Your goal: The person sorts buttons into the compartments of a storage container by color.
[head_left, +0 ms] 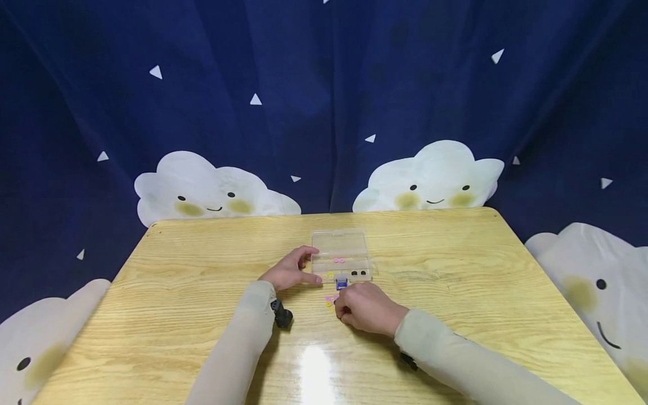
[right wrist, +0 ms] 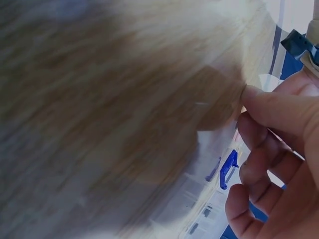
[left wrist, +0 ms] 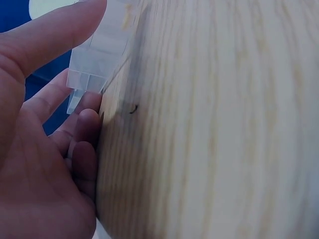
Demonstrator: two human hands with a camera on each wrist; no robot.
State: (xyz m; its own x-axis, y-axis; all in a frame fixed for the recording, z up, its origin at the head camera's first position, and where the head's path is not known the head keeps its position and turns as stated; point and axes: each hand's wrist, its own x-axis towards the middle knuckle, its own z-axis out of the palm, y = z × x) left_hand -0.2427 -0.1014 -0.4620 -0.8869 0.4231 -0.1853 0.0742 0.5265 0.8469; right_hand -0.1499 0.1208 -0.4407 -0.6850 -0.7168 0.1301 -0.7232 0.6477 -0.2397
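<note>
My left hand [head_left: 291, 271] grips the left end of a clear plastic box [head_left: 338, 243], thumb at the front corner and fingers behind. The box lies with its lid tipped back; small pink rings [head_left: 338, 260], yellow pieces [head_left: 331, 274] and black round pieces [head_left: 358, 273] are inside. A blue clip-like piece [right wrist: 229, 169] is at its front edge. Just in front, my right hand [head_left: 372, 308] pinches a small dark piece between thumb and index fingertip, mostly hidden by the fingers. Loose pink and yellow rings [head_left: 328, 304] lie beside those fingertips.
The wooden table [head_left: 202, 326] extends around the box, its far edge meeting a dark blue curtain [head_left: 314, 67] with cloud faces. Black wrist cameras [head_left: 281, 315] are strapped at both sleeves. A bright glare patch lies on the table's near part.
</note>
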